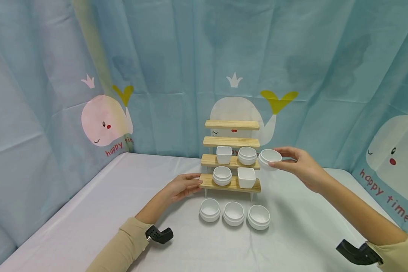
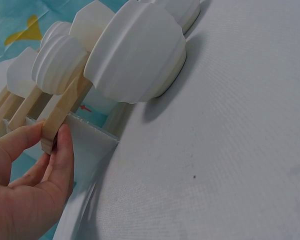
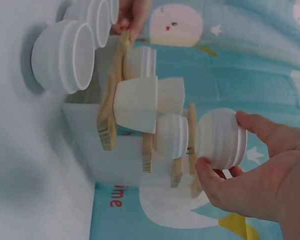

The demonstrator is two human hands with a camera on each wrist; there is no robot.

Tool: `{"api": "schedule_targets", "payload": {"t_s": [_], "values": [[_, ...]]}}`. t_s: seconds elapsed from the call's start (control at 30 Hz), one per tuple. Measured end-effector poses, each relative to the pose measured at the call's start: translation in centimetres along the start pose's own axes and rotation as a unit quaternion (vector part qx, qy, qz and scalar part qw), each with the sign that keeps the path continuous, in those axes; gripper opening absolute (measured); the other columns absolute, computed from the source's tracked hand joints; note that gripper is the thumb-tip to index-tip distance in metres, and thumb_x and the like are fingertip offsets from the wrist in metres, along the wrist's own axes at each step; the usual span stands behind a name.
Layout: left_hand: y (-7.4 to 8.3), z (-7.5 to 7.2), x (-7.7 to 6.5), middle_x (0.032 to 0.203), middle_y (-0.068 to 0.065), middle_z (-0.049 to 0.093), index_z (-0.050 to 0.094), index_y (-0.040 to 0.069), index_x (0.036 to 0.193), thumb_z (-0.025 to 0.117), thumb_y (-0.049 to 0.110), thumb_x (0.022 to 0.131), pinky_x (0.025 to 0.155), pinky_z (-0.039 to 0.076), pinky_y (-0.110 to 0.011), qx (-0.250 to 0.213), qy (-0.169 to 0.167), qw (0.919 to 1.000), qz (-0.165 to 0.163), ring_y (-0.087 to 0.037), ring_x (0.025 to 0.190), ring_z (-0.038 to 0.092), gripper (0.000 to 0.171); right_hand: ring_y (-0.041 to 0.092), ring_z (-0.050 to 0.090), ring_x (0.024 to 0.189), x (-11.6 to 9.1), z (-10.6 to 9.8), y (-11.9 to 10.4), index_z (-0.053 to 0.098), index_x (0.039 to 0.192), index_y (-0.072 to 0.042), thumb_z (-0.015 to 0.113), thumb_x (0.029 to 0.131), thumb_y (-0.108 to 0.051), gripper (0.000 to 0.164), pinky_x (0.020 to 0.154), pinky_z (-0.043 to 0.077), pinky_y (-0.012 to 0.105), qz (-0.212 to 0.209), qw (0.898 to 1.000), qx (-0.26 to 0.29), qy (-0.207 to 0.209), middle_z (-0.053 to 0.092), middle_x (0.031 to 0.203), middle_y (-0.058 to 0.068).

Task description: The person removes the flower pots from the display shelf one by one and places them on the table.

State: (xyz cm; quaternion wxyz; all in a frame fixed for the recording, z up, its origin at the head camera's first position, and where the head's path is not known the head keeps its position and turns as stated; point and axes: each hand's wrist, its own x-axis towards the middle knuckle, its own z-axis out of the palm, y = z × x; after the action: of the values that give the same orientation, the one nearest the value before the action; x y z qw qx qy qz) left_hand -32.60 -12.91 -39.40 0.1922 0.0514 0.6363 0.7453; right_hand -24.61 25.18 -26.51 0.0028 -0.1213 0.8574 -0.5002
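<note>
My right hand (image 1: 300,168) grips a round white bowl (image 1: 270,157) by its side, thumb and fingers on opposite sides. That bowl is in the air, just right of a tiered wooden stand (image 1: 231,141). In the left wrist view, my left hand (image 2: 37,175) pinches the end of the stand's lowest board (image 2: 65,107) between thumb and fingers. On this board sit a round bowl (image 1: 222,176) and a square bowl (image 1: 246,178). One board higher stand another square bowl (image 1: 223,155) and another round bowl (image 1: 247,156).
Three round white bowls, left (image 1: 209,210), middle (image 1: 233,214) and right (image 1: 258,217), stand in a row on the white-covered table (image 1: 176,241) before the stand. The top board (image 1: 232,125) holds nothing. A blue curtain (image 1: 166,75) with whale prints hangs behind.
</note>
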Motion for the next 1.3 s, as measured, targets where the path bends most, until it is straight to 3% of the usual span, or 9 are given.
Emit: {"api": "schedule_targets", "payload": {"t_s": [0.17,0.4,0.63,0.77,1.03,1.3], "values": [[0.0,0.1,-0.2,0.138,-0.029,0.057,0.033,-0.014,0.157,0.056,-0.005,0.106,0.094,0.063,-0.025,0.0,-0.006,1.0,0.001,-0.014,0.098,0.071,0.057,0.003,0.068,0.106,-0.8,0.0,0.4,0.049,0.152,0.0,0.076,0.1,-0.027,0.065,0.1,0.049,0.021,-0.004,1.0,0.005,0.002,0.059,0.137,0.004],[0.0,0.0,-0.1,0.136,-0.027,0.058,0.032,-0.014,0.158,0.055,-0.005,0.106,0.094,0.063,-0.024,-0.001,-0.011,0.9999,0.0,-0.014,0.098,0.071,0.057,0.0,0.068,0.105,-2.0,0.3,1.1,0.049,0.153,0.0,0.076,0.1,-0.026,0.066,0.104,0.049,0.03,0.003,1.0,-0.007,0.007,0.055,0.147,0.015],[-0.1,-0.1,0.0,0.13,-0.024,0.06,0.032,-0.015,0.157,0.056,-0.004,0.106,0.093,0.063,-0.024,-0.002,-0.014,0.9999,0.005,-0.013,0.097,0.071,0.057,0.002,0.068,0.106,-3.2,0.6,2.1,0.049,0.153,-0.001,0.077,0.099,-0.026,0.065,0.094,0.052,0.018,0.01,1.0,-0.015,0.002,0.056,0.147,0.015],[-0.1,-0.1,0.0,0.129,-0.023,0.06,0.032,-0.015,0.157,0.055,-0.005,0.106,0.093,0.063,-0.023,-0.001,-0.015,0.9999,0.006,-0.013,0.096,0.071,0.057,0.003,0.068,0.106,-3.8,0.6,2.7,0.048,0.154,0.001,0.076,0.1,-0.025,0.066,0.092,0.053,0.017,0.013,1.0,-0.014,-0.003,0.056,0.147,0.017],[-0.1,-0.2,0.0,0.135,-0.026,0.058,0.032,-0.014,0.157,0.055,-0.004,0.106,0.095,0.063,-0.024,0.003,-0.015,0.9999,0.005,-0.014,0.099,0.071,0.057,0.008,0.071,0.104,-4.7,0.6,3.5,0.051,0.15,0.002,0.078,0.098,-0.021,0.062,0.091,0.056,0.018,0.015,1.0,0.012,-0.01,0.064,0.131,0.001],[0.0,-0.1,-0.1,0.134,-0.026,0.058,0.035,-0.013,0.157,0.056,-0.004,0.106,0.094,0.063,-0.025,0.003,-0.003,1.0,-0.001,-0.015,0.098,0.071,0.056,0.009,0.068,0.105,-5.1,0.5,4.6,0.048,0.151,0.003,0.077,0.099,-0.024,0.066,0.09,0.056,0.023,0.041,0.999,-0.005,-0.025,0.06,0.139,0.011]]}}
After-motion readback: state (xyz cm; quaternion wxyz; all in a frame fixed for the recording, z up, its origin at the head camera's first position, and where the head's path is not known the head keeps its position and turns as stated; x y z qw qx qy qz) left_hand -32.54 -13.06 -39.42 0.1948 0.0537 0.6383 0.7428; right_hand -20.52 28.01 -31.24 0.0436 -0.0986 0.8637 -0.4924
